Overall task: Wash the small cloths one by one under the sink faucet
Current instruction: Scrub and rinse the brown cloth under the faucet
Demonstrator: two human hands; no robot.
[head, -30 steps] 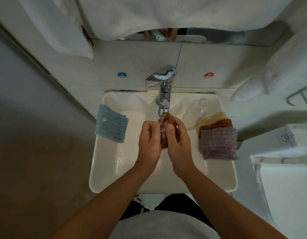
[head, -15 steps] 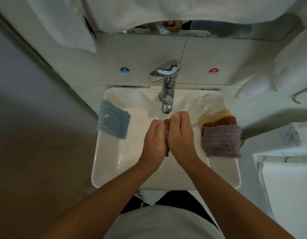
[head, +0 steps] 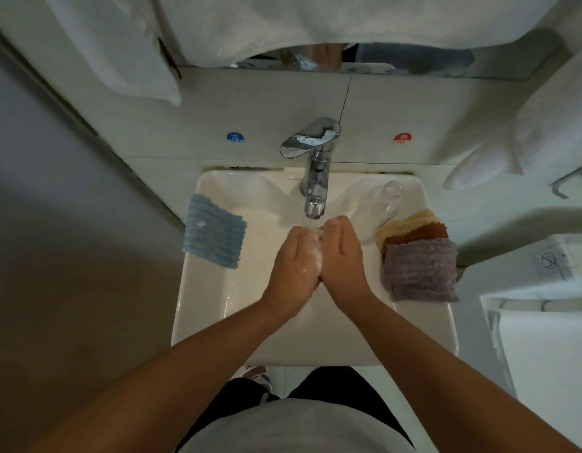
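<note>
My left hand and right hand squeezed a soapy cloth under the faucet; best rubbed firmly, centred over the sink.

Dim, soft overhead light, wide-angle edge distortion

Dim room: pale tiled wall, white towels hanging above, mirror strip between them

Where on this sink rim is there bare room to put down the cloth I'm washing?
Free: the left rim in front of the blue cloth, and the right rim in front of the purple cloth. Crowded: the back right corner, with the stacked cloths and the clear bottle.
</note>
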